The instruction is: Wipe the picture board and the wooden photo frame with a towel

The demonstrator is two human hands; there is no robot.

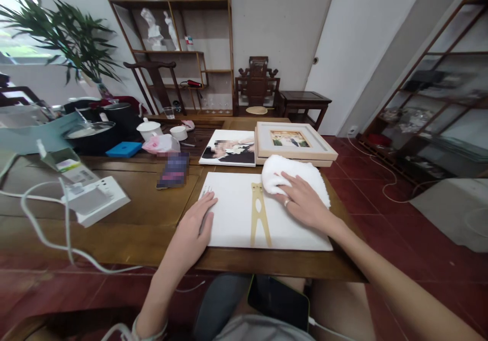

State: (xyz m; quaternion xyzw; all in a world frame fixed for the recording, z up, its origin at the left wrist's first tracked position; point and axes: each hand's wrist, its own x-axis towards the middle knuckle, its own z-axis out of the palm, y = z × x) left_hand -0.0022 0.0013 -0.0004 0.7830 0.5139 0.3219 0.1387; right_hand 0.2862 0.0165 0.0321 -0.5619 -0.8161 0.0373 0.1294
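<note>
A white picture frame (229,214) lies face down on the wooden table, its back up, with a gold-coloured easel stand (260,214) folded flat along the middle. My left hand (196,226) rests on the frame's left edge, fingers stretched out and holding nothing. At the far right corner my right hand (303,198) presses on a bunched white cloth (297,173), its fingers curled over the fabric. The cloth covers that corner. What lies under the right palm is hidden.
Beyond the frame lie a photo print (229,148) and a stack of framed pictures (297,143). To the left are a blurred-out phone-like object (173,171), an open white box (95,198), a loose white cable (34,224), cups (148,127) and a blue box (124,149). A phone (278,300) lies on my lap.
</note>
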